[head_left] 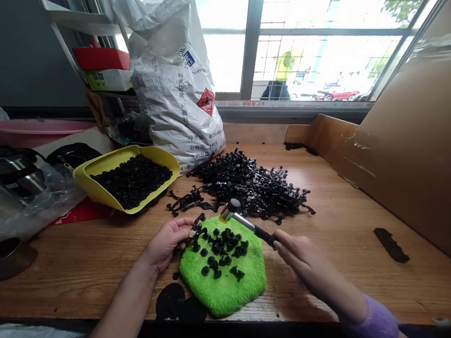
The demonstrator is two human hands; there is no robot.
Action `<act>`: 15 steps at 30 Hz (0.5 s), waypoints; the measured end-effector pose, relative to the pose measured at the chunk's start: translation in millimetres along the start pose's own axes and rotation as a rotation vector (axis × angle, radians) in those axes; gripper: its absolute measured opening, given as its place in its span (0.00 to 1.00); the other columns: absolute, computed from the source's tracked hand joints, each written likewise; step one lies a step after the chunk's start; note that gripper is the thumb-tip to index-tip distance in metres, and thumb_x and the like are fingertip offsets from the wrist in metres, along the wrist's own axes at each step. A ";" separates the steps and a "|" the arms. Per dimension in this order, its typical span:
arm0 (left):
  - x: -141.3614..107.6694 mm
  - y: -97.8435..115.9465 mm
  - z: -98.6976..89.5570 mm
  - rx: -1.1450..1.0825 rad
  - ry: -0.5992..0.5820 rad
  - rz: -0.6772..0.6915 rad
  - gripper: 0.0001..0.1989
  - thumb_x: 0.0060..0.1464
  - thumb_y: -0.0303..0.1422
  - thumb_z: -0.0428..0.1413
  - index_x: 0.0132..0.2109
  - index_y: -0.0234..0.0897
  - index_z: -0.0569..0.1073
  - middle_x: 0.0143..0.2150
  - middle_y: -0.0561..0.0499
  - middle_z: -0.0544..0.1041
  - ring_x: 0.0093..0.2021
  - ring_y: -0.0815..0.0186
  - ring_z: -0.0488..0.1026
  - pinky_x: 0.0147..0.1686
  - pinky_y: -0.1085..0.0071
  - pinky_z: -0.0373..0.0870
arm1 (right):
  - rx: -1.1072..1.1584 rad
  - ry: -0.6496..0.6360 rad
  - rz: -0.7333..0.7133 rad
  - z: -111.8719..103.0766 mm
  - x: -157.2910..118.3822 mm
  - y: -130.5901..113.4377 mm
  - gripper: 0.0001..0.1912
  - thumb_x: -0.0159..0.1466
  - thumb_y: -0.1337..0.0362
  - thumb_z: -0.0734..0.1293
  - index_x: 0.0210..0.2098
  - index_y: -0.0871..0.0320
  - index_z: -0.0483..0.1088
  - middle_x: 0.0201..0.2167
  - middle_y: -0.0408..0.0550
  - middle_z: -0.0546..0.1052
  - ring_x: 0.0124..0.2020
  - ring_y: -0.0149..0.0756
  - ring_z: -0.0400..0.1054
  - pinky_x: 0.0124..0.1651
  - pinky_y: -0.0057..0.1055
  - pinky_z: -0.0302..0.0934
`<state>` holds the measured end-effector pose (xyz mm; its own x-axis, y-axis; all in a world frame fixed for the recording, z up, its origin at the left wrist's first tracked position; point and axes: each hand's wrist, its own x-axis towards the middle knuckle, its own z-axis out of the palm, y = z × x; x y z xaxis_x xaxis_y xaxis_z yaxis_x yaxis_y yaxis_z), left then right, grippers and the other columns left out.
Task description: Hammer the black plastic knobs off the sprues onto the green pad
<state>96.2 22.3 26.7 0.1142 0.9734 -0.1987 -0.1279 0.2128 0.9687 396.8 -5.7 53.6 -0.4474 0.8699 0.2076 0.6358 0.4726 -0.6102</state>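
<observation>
Fingers (pixel 283 238) gripping mallet (pixel 245 223) and black strip (pixel 197 226).
Right hand (pixel 299 255) holding mallet at green cloth (pixel 221 297)'s far edge; left hand (pixel 166 243) pinching black strip at left edge, near counter (pixel 97 257)'s front.

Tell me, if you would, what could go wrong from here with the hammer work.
The small silver-shafted hammer in the right hand is close to the left hand, so a stray swing might catch the fingers pinching a knobbly black strip. Loose small black pieces on the fuzzy green cloth could scatter if jolted. The tangled black pile just behind might snag the hammer's head.
</observation>
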 end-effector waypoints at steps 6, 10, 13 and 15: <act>0.3 -0.1 0.3 0.005 -0.009 0.026 0.15 0.41 0.27 0.59 0.40 0.30 0.72 0.29 0.51 0.73 0.17 0.80 0.56 0.16 0.84 0.49 | -0.127 -0.027 -0.045 4.2 10.4 -7.0 0.13 0.68 0.60 0.51 0.31 0.56 0.59 0.24 0.41 0.66 0.25 0.32 0.61 0.28 0.29 0.52; 0.0 0.0 3.0 0.011 -0.009 0.031 0.13 0.41 0.28 0.59 0.38 0.31 0.73 0.29 0.50 0.74 0.17 0.80 0.57 0.15 0.83 0.49 | -0.194 -0.065 -0.047 8.0 15.4 -6.5 0.12 0.68 0.60 0.51 0.33 0.56 0.60 0.26 0.43 0.67 0.26 0.33 0.62 0.29 0.29 0.52; -0.1 -0.1 3.5 0.010 -0.008 0.037 0.13 0.41 0.28 0.59 0.38 0.31 0.73 0.28 0.51 0.73 0.16 0.80 0.57 0.15 0.83 0.48 | -0.291 -0.092 -0.046 7.9 19.2 -8.6 0.12 0.68 0.60 0.51 0.33 0.56 0.60 0.25 0.43 0.67 0.25 0.34 0.62 0.27 0.29 0.51; 0.0 -0.1 3.1 0.007 -0.003 0.037 0.13 0.41 0.28 0.60 0.38 0.31 0.73 0.27 0.51 0.73 0.16 0.80 0.56 0.14 0.83 0.47 | -0.297 -0.066 -0.075 7.3 22.1 -12.4 0.12 0.68 0.60 0.50 0.32 0.56 0.59 0.24 0.43 0.67 0.24 0.34 0.61 0.27 0.29 0.51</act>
<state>99.3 22.0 27.0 0.1129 0.9803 -0.1621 -0.1255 0.1759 0.9764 374.5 6.6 60.2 -0.5342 0.8243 0.1876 0.7509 0.5646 -0.3428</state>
